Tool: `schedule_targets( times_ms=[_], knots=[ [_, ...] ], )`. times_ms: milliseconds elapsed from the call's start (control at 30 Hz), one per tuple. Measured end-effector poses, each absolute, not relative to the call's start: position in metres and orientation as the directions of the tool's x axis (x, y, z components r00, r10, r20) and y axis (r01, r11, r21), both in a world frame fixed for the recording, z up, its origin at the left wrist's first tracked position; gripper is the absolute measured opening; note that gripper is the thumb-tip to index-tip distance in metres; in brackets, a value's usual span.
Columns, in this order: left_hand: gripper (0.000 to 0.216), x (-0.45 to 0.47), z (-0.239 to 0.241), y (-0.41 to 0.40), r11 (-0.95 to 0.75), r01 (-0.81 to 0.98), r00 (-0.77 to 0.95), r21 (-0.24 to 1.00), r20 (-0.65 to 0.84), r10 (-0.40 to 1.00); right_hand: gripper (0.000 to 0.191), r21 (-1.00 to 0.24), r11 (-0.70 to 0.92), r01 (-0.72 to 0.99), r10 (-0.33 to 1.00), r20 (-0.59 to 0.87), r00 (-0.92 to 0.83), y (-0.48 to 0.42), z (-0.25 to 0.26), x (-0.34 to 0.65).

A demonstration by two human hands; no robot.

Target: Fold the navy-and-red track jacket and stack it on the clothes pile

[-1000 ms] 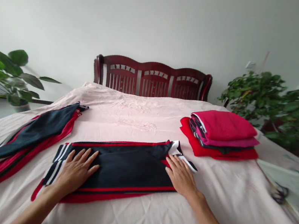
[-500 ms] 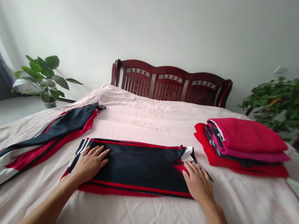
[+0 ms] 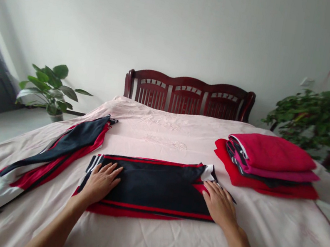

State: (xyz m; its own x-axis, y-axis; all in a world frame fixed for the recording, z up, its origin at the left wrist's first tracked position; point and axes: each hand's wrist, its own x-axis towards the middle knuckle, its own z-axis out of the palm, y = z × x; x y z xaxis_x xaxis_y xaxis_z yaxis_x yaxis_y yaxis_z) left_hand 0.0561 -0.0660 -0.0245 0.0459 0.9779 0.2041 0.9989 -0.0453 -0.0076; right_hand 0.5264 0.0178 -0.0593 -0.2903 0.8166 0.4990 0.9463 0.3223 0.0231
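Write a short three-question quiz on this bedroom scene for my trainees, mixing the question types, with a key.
1. True or false: both hands lie flat on the folded navy and red garment.
2. Which side of the bed holds the stack of folded clothes? A) the person's left B) the person's right
3. Fill in: beside the left hand lies an unfolded ______ garment.

Key: 1 true, the right hand too; 2 B; 3 navy and red.
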Motion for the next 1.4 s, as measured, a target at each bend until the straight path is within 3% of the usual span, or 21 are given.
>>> schedule_targets(
  times_ms=[333, 533, 1400],
  knots=[
    [0.048, 0.052, -0.035, -0.063, -0.042, 0.999, 0.044, -0.013, 0.266, 0.963, 0.042, -0.005, 0.272, 0.962, 0.854, 0.463, -0.239, 0.013, -0.052, 0.521],
    [0.047, 0.053, -0.036, -0.063, -0.055, 0.998, 0.051, 0.003, 0.287, 0.956, 0.042, -0.065, 0.165, 0.984, 0.884, 0.451, -0.118, 0.013, -0.052, 0.524],
    [0.044, 0.058, -0.033, -0.065, -0.038, 0.999, 0.047, -0.035, 0.310, 0.950, 0.039, -0.086, 0.232, 0.969, 0.844, 0.513, -0.156, 0.018, -0.061, 0.533]
  ],
)
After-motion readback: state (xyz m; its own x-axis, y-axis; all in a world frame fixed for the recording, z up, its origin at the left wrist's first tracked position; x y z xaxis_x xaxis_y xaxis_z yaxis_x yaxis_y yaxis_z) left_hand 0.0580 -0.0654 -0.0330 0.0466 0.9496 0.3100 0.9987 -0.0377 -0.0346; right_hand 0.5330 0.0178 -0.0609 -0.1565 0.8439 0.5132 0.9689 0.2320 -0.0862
